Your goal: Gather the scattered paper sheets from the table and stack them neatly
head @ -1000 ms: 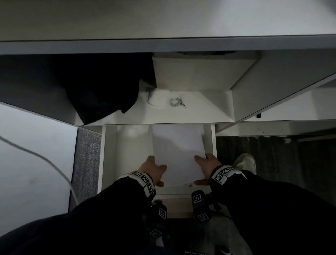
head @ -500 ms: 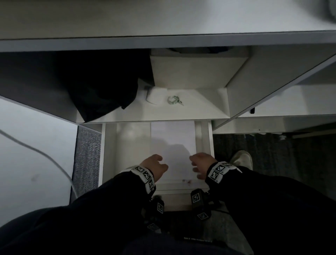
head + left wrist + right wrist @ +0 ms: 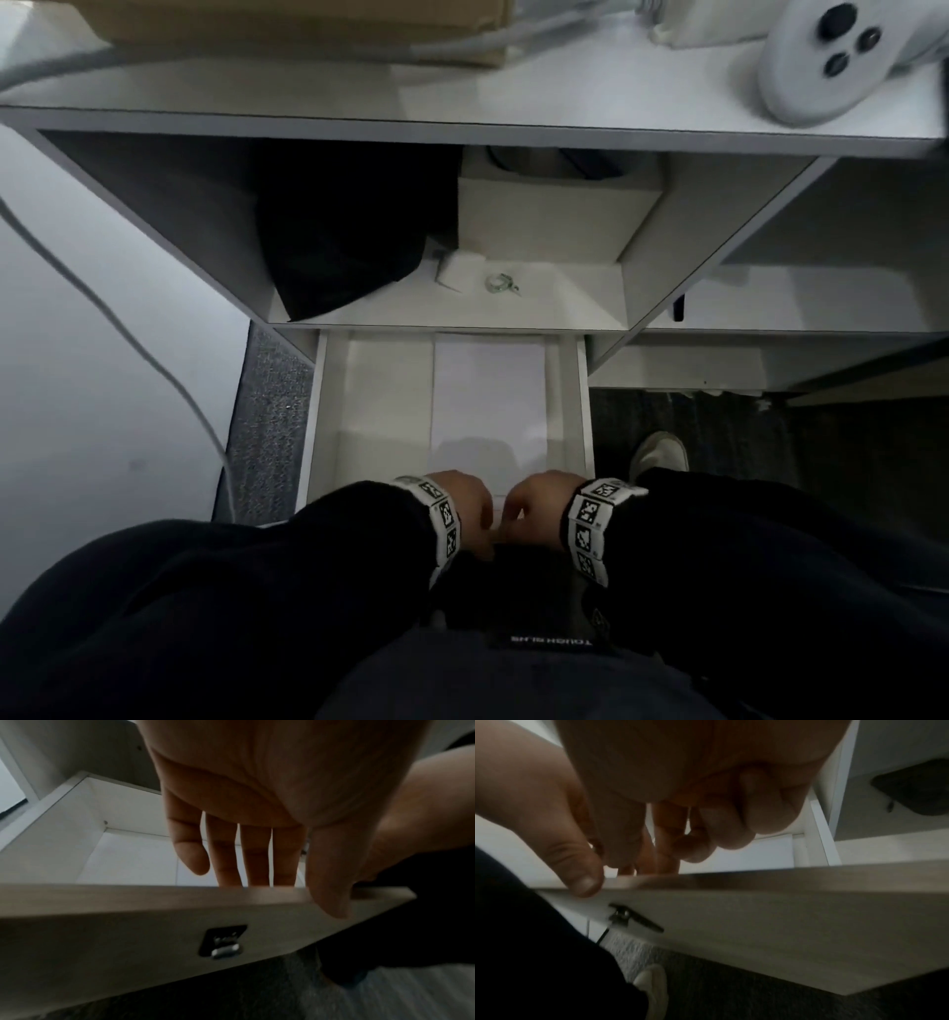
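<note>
Both hands sit on the drawer front now. The left hand [image 3: 257, 805] has fingers [image 3: 257, 858] hanging straight down inside the drawer [image 3: 328, 411], thumb [image 3: 331, 882] over the outer face of the front panel [image 3: 128, 923], so it clasps the top edge. The right hand [image 3: 670, 801] does much the same just beside it, thumb [image 3: 580, 874] on the edge, fingers loosely curled behind it; whether they truly grasp the panel I cannot tell. The paper stack [image 3: 488, 401] lies flat on the drawer floor, just beyond both sets of fingertips, toward the right wall. I'd judge gathering is finished and the stack stowed. Next move looks like an even two-handed push inward, fingers lifted clear before the front meets the shelf [image 3: 565, 321].
</note>
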Demonstrator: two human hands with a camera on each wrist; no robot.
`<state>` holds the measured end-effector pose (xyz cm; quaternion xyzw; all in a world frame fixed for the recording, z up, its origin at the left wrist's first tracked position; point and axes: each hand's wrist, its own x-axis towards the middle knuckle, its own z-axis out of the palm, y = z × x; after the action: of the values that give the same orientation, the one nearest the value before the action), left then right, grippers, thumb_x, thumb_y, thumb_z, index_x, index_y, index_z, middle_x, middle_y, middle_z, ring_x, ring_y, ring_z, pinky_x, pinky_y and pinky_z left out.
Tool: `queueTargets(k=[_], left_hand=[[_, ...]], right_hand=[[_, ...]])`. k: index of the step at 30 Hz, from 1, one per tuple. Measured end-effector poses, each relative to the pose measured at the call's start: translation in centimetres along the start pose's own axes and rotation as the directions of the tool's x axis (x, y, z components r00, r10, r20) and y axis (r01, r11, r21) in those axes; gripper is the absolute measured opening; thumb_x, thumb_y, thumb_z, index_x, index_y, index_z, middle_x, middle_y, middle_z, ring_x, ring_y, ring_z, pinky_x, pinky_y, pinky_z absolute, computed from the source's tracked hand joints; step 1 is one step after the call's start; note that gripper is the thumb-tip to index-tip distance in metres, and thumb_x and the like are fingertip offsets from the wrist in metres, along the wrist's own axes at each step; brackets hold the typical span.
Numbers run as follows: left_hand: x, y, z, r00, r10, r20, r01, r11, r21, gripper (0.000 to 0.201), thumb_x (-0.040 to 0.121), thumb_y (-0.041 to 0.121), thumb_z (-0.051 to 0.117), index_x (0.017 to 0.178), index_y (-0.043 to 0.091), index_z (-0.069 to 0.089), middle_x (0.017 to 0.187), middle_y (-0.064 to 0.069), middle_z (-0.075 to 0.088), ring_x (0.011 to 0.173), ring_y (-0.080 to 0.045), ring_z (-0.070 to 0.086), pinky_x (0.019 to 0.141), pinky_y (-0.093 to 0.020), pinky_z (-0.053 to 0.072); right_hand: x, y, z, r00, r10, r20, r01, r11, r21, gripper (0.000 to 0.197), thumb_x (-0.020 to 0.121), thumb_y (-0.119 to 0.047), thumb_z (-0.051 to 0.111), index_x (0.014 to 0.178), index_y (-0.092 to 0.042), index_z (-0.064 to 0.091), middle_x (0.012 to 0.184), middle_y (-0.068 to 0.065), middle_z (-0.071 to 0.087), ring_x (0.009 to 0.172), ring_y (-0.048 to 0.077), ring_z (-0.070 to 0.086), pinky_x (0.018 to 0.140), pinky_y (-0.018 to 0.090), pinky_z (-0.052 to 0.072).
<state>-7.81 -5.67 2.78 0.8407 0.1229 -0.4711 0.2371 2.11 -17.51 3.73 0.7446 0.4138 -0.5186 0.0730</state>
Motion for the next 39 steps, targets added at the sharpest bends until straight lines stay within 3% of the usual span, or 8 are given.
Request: queueTargets(k=[4,9,15,20,25,30,35,39], left_hand=[[0.3,-1.0,1.1,0.999,0.014,0.050,-0.020,0.991,0.134,0.052,0.080,0.035,0.078,0.127,0.017,0.064,0.123,-0.008,0.064,0.111,-0.026,0.062,0.089,-0.032,0.050],[1.4,-1.3,0.5,0.998,0.047,0.049,-0.054,0.989,0.137,0.046,0.086,0.029,0.072,0.129,0.018,0.063,0.128,-0.008,0.061,0.116,-0.027,0.059,0.096,-0.034,0.051],[2.5,-3.2,-1.9,0.984,0.047,-0.169,-0.039,0.998,0.049,0.047,0.087,0.030,0.070,0.134,0.031,0.062,0.132,-0.006,0.051,0.118,-0.026,0.056,0.091,-0.028,0.044],[3.2,-4.4,-4.0,0.860,-0.065,-0.507,0.004,0.993,-0.120,0.031,0.091,0.029,0.058,0.121,0.031,0.064,0.114,-0.003,0.060,0.108,-0.026,0.061,0.088,-0.029,0.046],[2.9,-5.3,-5.5,0.736,-0.260,-0.625,-0.007,0.921,-0.391,0.022,0.092,0.034,0.059,0.108,0.023,0.048,0.088,0.002,0.063,0.079,-0.023,0.060,0.070,-0.032,0.046],[4.0,-5.8,-5.6,0.751,-0.235,-0.617,-0.063,0.905,-0.420,0.024,0.087,0.029,0.062,0.108,0.019,0.066,0.121,-0.003,0.062,0.110,-0.025,0.059,0.093,-0.033,0.048],[4.3,-5.5,-6.2,0.718,-0.250,-0.650,-0.048,0.913,-0.404,0.053,0.083,0.031,0.054,0.137,0.027,0.055,0.156,0.005,0.037,0.148,-0.024,0.025,0.120,-0.036,0.026],[3.7,-5.0,-6.8,0.762,-0.259,-0.594,-0.005,0.915,-0.404,0.061,0.089,0.029,0.057,0.147,0.031,0.041,0.164,0.007,0.021,0.153,-0.021,0.010,0.123,-0.038,0.021]], right_hand=[[-0.3,-0.2,0.0,0.995,-0.028,0.097,0.045,0.983,-0.176,0.051,0.084,-0.053,0.069,0.131,-0.035,0.060,0.132,-0.001,0.061,0.118,0.023,0.058,0.097,0.033,0.048],[0.5,0.1,-0.6,0.995,-0.042,0.088,0.066,0.954,-0.294,0.042,0.089,-0.050,0.064,0.128,-0.035,0.064,0.127,0.002,0.063,0.111,0.025,0.062,0.090,0.034,0.050],[1.7,1.2,-2.6,0.995,-0.029,-0.096,0.006,0.973,-0.232,0.041,0.092,-0.051,0.057,0.130,-0.040,0.062,0.133,0.002,0.062,0.118,0.025,0.060,0.096,0.034,0.049],[2.8,2.2,-4.7,0.911,0.034,-0.412,-0.044,0.999,-0.015,0.030,0.098,-0.044,0.049,0.125,-0.033,0.060,0.119,0.000,0.069,0.108,0.025,0.065,0.087,0.031,0.051],[3.5,3.3,-5.6,0.789,0.107,-0.604,0.058,0.967,0.248,0.026,0.095,-0.032,0.056,0.120,-0.028,0.053,0.096,0.001,0.071,0.086,0.024,0.067,0.077,0.035,0.056],[5.4,4.0,-5.7,0.741,0.059,-0.669,0.145,0.959,0.245,0.013,0.085,-0.025,0.061,0.091,-0.015,0.068,0.103,0.007,0.068,0.099,0.030,0.062,0.085,0.034,0.051],[6.5,4.1,-6.0,0.646,0.055,-0.761,0.168,0.963,0.212,0.008,0.076,-0.012,0.074,0.084,-0.010,0.075,0.130,0.015,0.063,0.122,0.036,0.056,0.108,0.032,0.035],[6.1,3.6,-6.4,0.743,0.073,-0.666,0.126,0.961,0.246,0.020,0.083,-0.030,0.063,0.095,-0.018,0.075,0.151,0.011,0.047,0.135,0.034,0.046,0.116,0.036,0.033]])
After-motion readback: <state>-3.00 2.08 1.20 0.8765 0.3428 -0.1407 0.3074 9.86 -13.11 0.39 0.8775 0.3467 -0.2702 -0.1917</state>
